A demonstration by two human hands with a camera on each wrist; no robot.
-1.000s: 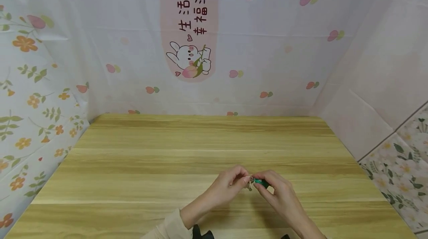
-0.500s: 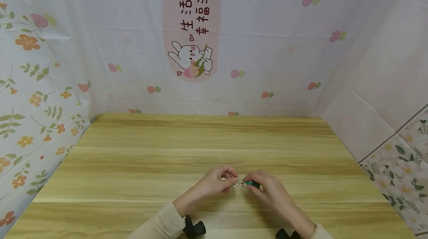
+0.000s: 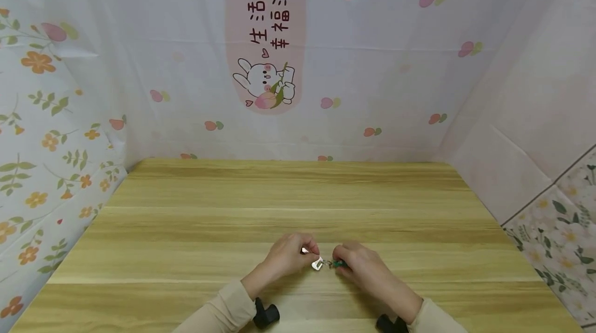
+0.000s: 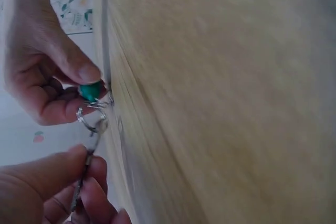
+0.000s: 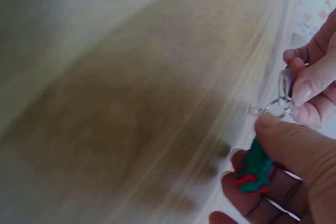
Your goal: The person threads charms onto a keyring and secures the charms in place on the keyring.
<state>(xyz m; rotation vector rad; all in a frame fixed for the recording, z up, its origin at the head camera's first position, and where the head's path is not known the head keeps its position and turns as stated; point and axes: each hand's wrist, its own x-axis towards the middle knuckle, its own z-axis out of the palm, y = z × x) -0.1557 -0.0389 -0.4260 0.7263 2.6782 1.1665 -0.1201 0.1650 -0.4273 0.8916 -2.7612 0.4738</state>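
Observation:
A silver key point(image 3: 317, 263) with a slotted head hangs on a split ring point(image 5: 286, 109). My left hand point(image 3: 289, 255) pinches this key between thumb and fingers; the left wrist view shows the key point(image 4: 88, 157) edge-on, partly covered by fingers. A short chain point(image 5: 257, 111) links the ring to a small green charm with red trim point(image 5: 254, 169). My right hand point(image 3: 363, 268) holds the charm, thumb on top and fingers curled beneath. The charm's full shape is hidden in the head view. Both hands are close together, just above the table, with ring and chain between them.
The wood-grain table point(image 3: 233, 209) spreads out around the hands. A patterned white cloth point(image 3: 396, 64) stands behind it, with a floral cloth point(image 3: 42, 167) at the left. Black wrist-worn devices point(image 3: 266, 314) sit under both forearms.
Both hands have shifted left and drawn apart, leaving the ring and chain visible between them. The key's slotted head now shows past my left fingertips.

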